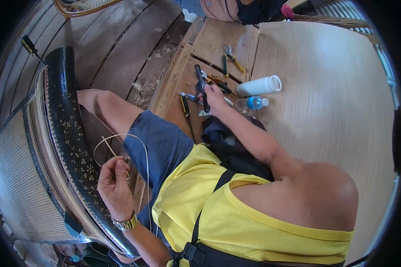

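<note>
Left grip [116, 182] pinching a pale cane strand [120, 138] beside the chair frame [67, 124] | right grip [211, 95] closed on black-handled pliers [202, 86] at the wooden platform's [218, 44] near edge | chair panel [18, 178] largely woven, frame-side edge apparently left.

Crowded around the right hand [213, 95], closed on black-handled pliers [202, 86]: more pliers [231, 57] beyond toward the far edge of the wooden floor [120, 44], a white tube [259, 86] and a clear bottle [251, 103] just to the right, a dark cloth [218, 133] nearer the body. Open and bare across the pale mat [325, 89] further right. Hemmed in at the left hand [116, 184], pinching a cane strand [120, 147], between the black chair frame [69, 129] and the knee.
</note>
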The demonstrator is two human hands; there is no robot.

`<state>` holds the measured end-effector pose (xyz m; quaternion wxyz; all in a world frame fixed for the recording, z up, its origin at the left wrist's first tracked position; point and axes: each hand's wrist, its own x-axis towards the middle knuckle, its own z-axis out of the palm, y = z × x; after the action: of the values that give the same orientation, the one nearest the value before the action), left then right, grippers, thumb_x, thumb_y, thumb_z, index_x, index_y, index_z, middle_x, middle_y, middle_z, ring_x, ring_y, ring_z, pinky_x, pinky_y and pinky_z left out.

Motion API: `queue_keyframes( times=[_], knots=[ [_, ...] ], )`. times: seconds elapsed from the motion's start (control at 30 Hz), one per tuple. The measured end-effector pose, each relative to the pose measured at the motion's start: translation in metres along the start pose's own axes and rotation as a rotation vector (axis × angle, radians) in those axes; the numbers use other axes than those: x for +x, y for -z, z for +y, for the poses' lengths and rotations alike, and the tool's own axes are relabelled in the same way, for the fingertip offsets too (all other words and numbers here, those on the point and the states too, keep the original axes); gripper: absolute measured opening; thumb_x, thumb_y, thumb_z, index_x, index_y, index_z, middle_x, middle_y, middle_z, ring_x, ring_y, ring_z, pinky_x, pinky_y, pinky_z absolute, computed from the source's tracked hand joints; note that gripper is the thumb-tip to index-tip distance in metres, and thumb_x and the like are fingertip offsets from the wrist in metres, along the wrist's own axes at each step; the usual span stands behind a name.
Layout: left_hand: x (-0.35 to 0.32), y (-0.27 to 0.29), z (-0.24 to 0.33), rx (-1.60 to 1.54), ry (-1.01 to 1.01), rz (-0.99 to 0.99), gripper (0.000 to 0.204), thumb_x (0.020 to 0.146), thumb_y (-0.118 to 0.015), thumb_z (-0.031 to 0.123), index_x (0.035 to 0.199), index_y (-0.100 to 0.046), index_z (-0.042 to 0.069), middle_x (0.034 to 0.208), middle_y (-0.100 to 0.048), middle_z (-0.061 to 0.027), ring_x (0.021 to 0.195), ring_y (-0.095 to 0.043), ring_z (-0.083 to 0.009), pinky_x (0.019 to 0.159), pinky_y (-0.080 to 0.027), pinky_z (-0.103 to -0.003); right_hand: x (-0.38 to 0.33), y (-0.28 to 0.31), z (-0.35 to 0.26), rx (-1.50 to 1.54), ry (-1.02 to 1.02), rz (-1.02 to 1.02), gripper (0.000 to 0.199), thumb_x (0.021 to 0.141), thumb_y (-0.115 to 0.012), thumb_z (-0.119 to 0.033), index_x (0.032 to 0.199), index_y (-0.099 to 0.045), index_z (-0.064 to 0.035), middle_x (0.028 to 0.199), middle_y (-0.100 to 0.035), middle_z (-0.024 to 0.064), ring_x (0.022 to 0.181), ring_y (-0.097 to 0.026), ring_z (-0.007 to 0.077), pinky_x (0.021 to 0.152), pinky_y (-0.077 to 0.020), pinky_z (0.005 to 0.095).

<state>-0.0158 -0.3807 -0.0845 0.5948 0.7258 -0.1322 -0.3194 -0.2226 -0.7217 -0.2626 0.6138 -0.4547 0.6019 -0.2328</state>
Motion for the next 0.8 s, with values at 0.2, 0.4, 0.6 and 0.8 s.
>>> queue_keyframes(
  times=[0.2, 0.4, 0.6, 0.8],
  knots=[
    [0.004, 0.011, 0.001, -0.008, -0.021, -0.005, 0.020, 0.099, -0.061, 0.016, 0.111, -0.067, 0.001, 0.097, -0.069, -0.0035, 0.085, -0.062, -0.0088, 0.075, -0.049, -0.021, -0.023, 0.023, -0.011, -0.453, 0.215, -0.209, 0.017, 0.099, -0.055, -0.018, 0.099, -0.056, -0.0011, 0.083, -0.066, 0.0091, 0.069, -0.067, 0.0149, 0.060, -0.0534, 0.0304],
    [0.002, 0.008, -0.008, -0.030, 0.030, 0.066, 0.018, 0.098, -0.064, 0.015, 0.108, -0.068, 0.001, 0.091, -0.069, -0.0031, 0.079, -0.060, -0.0077, 0.072, -0.049, -0.020, -0.042, 0.030, -0.053, -1.021, 0.586, -0.644, 0.008, 0.092, -0.058, -0.014, 0.096, -0.057, -0.0064, 0.085, -0.065, 0.0177, 0.083, -0.063, 0.0405, 0.070, -0.0486, 0.0457],
    [-0.002, 0.003, -0.003, -0.046, 0.030, 0.007, 0.019, 0.097, -0.064, 0.016, 0.108, -0.068, 0.001, 0.088, -0.066, -0.0012, 0.075, -0.057, -0.0064, 0.068, -0.046, -0.019, -0.040, 0.070, -0.094, -1.614, 0.676, -0.551, 0.014, 0.093, -0.058, -0.022, 0.098, -0.055, -0.0096, 0.084, -0.065, 0.0176, 0.084, -0.066, 0.0384, 0.070, -0.0492, 0.0505],
    [-0.004, 0.005, -0.011, -0.032, 0.027, 0.013, 0.019, 0.097, -0.064, 0.015, 0.108, -0.068, 0.001, 0.087, -0.065, -0.0005, 0.074, -0.056, -0.0062, 0.067, -0.045, -0.019, -0.021, 0.091, -0.118, -1.675, 0.764, -0.374, 0.014, 0.092, -0.059, -0.021, 0.099, -0.055, -0.0090, 0.085, -0.067, 0.0151, 0.084, -0.067, 0.0369, 0.072, -0.0500, 0.0476]
  ],
)
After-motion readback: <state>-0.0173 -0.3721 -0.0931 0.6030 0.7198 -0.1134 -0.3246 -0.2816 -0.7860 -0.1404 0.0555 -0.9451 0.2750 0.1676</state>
